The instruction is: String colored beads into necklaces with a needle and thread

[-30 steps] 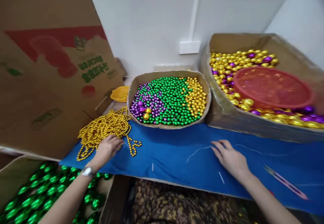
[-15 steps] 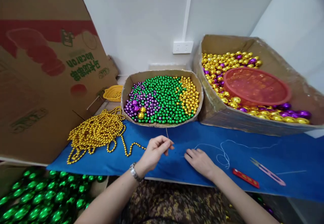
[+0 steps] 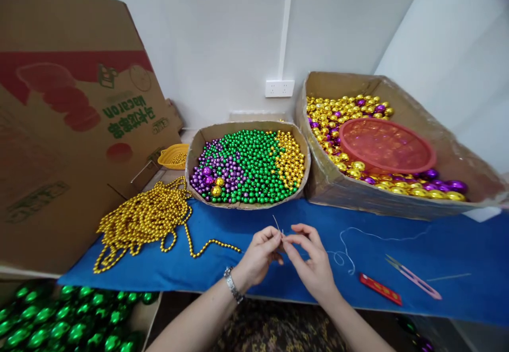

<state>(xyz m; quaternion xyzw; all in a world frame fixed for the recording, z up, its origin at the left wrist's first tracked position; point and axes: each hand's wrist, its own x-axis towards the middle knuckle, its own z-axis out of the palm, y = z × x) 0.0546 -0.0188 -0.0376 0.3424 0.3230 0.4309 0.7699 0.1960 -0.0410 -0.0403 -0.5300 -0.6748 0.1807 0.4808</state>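
My left hand (image 3: 259, 254), with a metal watch at its wrist, is closed in a pinch on a thin needle (image 3: 275, 221), which sticks up past the fingertips. My right hand (image 3: 313, 264) meets it there, thumb and index finger pinched together at what looks like the end of the white thread (image 3: 345, 246). Its other fingers are partly curled. From beside the right hand the thread loops over the blue cloth (image 3: 401, 251). Just beyond both hands stands a cut-down cardboard box (image 3: 242, 205) of small green, purple and gold beads.
Gold bead strings (image 3: 145, 217) lie piled at left, near a yellow basket (image 3: 169, 157). A bigger box (image 3: 358, 206) at right holds gold and purple beads and a red basin (image 3: 389, 145). Pink-handled thread snips (image 3: 417, 280) and a red packet (image 3: 380, 289) lie front right.
My right hand has lifted off the cloth and come left to my left hand, fingertips now meeting at the needle. The camera view has shifted slightly.
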